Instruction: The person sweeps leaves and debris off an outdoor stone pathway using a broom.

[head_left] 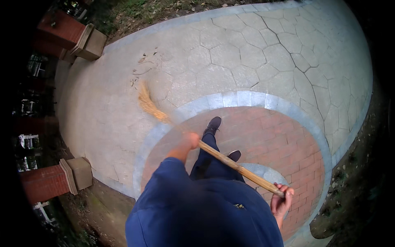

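As far as one can judge, the sweeping is somewhere in the middle and not finished; a loose scatter of dry leaves and twigs [142, 73] lies on the grey stone paving [224, 53], just beyond the tips of the bristles [150, 105], and it is not collected into a tight heap; the picture does not show how much of the ground was covered by the work, so what is done cannot be measured exactly; what is left, it seems, is at least this scatter. The broom [230, 162] is in front of the person's body, slanting from the lower right toward the upper left; its handle passes above the red brick floor [288, 140], while its bristles are over the grey paving, past the pale stone border [242, 99]; whether they press on the ground cannot be told, because they are blurred. The left hand [189, 140] is ahead of the body and closed around the handle nearer to the bristles, though blur hides its separate fingers; the left arm reaches forward from a blue sleeve [162, 181]. The right hand [282, 199] is lower, beside the right side of the body, with fingers and thumb curled around the handle's top end; its wrist rises from below.
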Motion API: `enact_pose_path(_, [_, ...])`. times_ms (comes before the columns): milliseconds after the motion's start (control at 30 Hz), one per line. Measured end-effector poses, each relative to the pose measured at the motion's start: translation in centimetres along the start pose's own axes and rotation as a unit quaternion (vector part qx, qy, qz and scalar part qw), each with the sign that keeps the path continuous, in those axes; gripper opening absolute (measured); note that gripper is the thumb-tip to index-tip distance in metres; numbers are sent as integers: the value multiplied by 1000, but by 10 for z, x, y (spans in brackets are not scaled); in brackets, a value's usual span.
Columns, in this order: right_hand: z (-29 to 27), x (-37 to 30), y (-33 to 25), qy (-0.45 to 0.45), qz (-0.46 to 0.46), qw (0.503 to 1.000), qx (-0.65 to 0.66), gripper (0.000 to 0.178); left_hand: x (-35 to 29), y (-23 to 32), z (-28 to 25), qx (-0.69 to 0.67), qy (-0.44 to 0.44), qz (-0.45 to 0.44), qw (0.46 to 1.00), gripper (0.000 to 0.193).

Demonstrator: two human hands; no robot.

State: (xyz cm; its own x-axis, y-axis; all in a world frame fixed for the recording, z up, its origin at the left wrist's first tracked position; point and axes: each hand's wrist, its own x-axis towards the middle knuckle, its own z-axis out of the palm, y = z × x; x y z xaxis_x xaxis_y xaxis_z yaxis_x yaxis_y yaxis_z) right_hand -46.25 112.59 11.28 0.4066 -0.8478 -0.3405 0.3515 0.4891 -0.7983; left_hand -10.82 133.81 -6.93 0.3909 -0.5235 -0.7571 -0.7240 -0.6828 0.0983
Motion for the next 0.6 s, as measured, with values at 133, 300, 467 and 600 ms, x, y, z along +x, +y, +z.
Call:
enact_pose_path(133, [-8,2,6,-12,44,997,60,14,-30,-8,-31,35,9,17,999,21])
enact_pose_path(300, [-36,4,-36,-8,-24,998,60,11,-5,32,-37,40,56,146,987,18])
enact_pose_path(467, [-47,-14,-89,16,-103,994,26,13,28,97,-77,-18,108,249,962,13])
enact_pose_path(600, [24,-42,-96,2,-182,983,-6,20,56,102,-128,-66,159,319,932,14])
